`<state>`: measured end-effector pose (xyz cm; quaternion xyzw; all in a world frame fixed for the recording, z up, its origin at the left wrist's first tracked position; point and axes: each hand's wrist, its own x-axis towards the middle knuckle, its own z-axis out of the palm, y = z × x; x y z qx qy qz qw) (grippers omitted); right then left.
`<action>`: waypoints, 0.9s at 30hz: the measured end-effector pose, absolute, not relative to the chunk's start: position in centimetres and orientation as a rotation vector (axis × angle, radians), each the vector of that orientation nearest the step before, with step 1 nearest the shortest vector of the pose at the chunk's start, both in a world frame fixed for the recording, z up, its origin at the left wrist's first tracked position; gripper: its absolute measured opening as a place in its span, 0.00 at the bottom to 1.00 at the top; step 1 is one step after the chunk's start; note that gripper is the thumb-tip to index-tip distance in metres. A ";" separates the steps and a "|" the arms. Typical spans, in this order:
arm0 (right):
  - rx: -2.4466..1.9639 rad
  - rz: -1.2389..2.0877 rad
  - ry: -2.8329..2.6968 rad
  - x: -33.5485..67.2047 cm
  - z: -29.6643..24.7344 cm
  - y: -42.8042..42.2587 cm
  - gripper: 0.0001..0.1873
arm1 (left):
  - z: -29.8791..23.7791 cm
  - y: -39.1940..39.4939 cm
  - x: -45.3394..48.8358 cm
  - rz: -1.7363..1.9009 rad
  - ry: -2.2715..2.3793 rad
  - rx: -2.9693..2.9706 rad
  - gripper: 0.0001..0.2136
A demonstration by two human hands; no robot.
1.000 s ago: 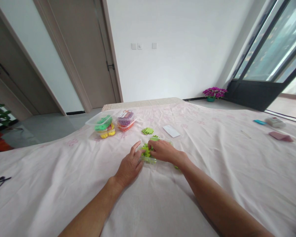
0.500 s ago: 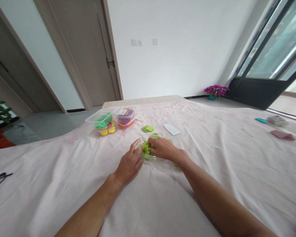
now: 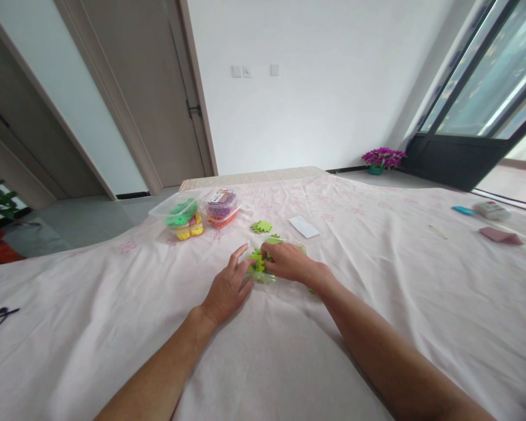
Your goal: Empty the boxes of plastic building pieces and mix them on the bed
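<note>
Just below the frame's centre, a clear, shiny plastic tub [image 3: 269,278] sits on wrinkled, flower-printed cloth [image 3: 267,351], with toothed lime-green pieces [image 3: 256,259] inside. The left hand [image 3: 228,289] is at its left end, fingers spread apart. The right hand [image 3: 290,261] curls over it, fingers bent downward; I can't tell whether they pinch anything. Above lies a flat, toothed disc [image 3: 262,226].

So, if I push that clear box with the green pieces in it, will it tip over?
Probably not: the clear box looks low and wide, so it would likelier slide. It might catch a little, because the cloth under it is wrinkled. Its see-through walls look like thin plastic, so they may bend if squeezed.
</note>
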<state>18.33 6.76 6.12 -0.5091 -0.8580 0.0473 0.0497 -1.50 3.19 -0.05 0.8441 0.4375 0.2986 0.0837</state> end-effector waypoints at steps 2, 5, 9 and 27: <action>-1.558 0.156 -2.606 18.3 6.2 6.7 0.13 | -0.1 3.2 -1.5 0.896 1.302 2.521 0.18; -1.574 0.176 -2.607 18.3 6.4 6.6 0.13 | -0.2 3.2 -1.5 0.905 1.300 2.524 0.18; -1.576 0.177 -2.616 18.2 6.6 6.5 0.13 | -0.2 3.3 -1.5 0.925 1.290 2.526 0.18; -1.440 0.208 -2.381 19.6 7.6 7.3 0.10 | -0.4 3.3 -1.7 0.913 1.295 2.499 0.21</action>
